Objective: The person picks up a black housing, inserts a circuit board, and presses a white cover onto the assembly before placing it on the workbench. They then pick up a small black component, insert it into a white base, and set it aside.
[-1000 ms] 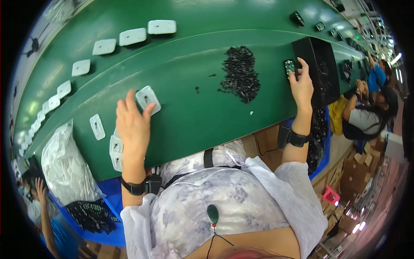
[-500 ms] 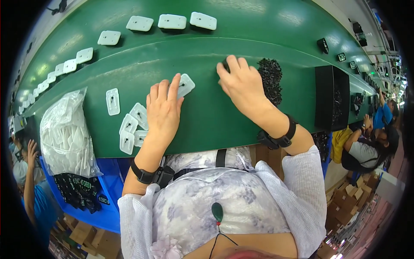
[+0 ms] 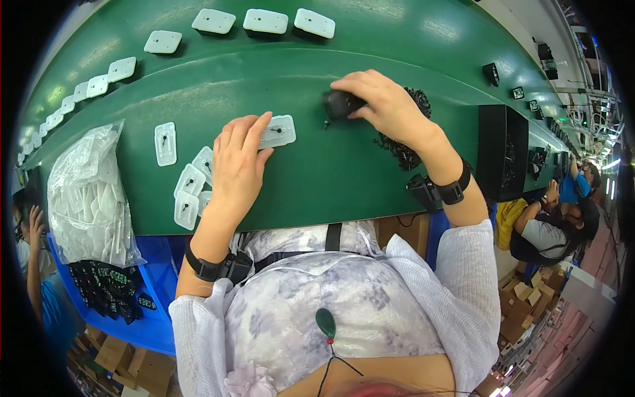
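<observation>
My left hand (image 3: 239,155) lies over the left end of a whitish translucent plastic cover (image 3: 281,132), index finger at its upper edge and thumb near its lower edge. A small dark piece shows inside the cover. To the right, my right hand (image 3: 383,102) grips a black rounded part (image 3: 340,104) tilted just above the table. A tiny black piece (image 3: 326,124) is right below it. Behind my right wrist is a pile of small black pieces (image 3: 405,153). Several similar covers (image 3: 190,180) lie left of my left wrist, with one single cover (image 3: 166,144) farther out.
A clear bag of white parts (image 3: 89,198) lies at the table's left edge, above a blue bin (image 3: 155,331) with dark circuit boards. A black box (image 3: 493,152) stands at right. White-topped units (image 3: 264,21) line the far strip. Other people sit at both sides.
My right hand has drawn back a little and turned, bringing the black part into plain sight. The cover at my left hand has turned to lie more level.
</observation>
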Demonstrator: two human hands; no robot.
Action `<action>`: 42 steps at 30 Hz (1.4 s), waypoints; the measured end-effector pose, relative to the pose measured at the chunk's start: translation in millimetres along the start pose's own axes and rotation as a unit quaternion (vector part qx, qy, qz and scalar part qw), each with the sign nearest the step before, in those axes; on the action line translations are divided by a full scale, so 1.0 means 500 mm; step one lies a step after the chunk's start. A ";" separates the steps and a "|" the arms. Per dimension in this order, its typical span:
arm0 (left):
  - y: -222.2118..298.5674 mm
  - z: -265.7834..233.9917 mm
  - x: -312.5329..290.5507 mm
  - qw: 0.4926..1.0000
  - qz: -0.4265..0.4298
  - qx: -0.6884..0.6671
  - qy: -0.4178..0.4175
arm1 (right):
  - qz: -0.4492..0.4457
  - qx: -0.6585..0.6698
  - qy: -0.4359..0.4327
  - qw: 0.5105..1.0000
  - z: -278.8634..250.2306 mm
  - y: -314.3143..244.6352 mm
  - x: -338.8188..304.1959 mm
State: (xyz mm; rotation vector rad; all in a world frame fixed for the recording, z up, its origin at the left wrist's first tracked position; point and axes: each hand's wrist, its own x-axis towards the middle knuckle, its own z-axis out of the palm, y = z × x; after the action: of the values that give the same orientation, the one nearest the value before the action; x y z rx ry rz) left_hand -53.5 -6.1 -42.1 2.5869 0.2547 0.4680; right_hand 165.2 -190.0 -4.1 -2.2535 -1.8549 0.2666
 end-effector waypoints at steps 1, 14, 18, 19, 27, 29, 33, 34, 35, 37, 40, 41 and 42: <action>0.002 -0.002 -0.001 1.000 -0.009 -0.025 0.009 | 0.066 0.160 0.042 0.984 -0.002 -0.010 -0.004; 0.084 -0.032 0.051 0.696 -0.129 -0.691 -0.149 | 0.083 0.849 -0.010 0.522 0.064 -0.175 -0.030; 0.093 -0.042 0.039 0.680 -0.170 -0.702 -0.130 | 0.063 0.857 -0.008 0.512 0.073 -0.182 -0.027; 0.095 -0.039 0.038 0.684 -0.161 -0.704 -0.106 | 0.077 0.852 0.000 0.517 0.073 -0.187 -0.026; 0.063 -0.018 0.034 0.764 -0.166 -0.619 -0.075 | 0.149 0.769 0.059 0.619 0.076 -0.189 -0.020; 0.033 -0.017 0.019 0.819 -0.142 -0.555 0.000 | 0.136 0.663 0.136 0.724 0.069 -0.170 -0.008; -0.030 -0.034 -0.018 0.915 -0.126 -0.370 0.102 | 0.125 0.287 0.190 0.931 0.048 -0.150 0.015; -0.034 -0.039 -0.022 0.938 -0.116 -0.304 0.116 | 0.082 0.151 0.199 0.965 0.049 -0.149 0.023; -0.026 -0.048 -0.025 0.945 -0.108 -0.291 0.105 | 0.057 0.104 0.210 0.971 0.053 -0.156 0.034; -0.025 -0.045 -0.033 0.962 -0.092 -0.244 0.085 | 0.029 0.068 0.179 0.981 0.051 -0.172 0.053; -0.025 -0.040 -0.040 0.982 -0.069 -0.169 0.048 | -0.019 0.011 0.146 0.989 0.053 -0.192 0.080; -0.025 -0.037 -0.043 0.987 -0.061 -0.142 0.032 | -0.019 0.004 0.136 0.990 0.052 -0.197 0.086; -0.028 -0.034 -0.047 0.987 -0.067 -0.143 0.033 | -0.018 -0.004 0.126 0.992 0.053 -0.201 0.089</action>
State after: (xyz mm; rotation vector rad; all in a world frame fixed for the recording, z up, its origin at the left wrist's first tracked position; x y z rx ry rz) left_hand -82.9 7.1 -41.8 2.2617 0.3533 0.5020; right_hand 71.8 -126.3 -2.0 -2.1427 -1.7633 -0.0327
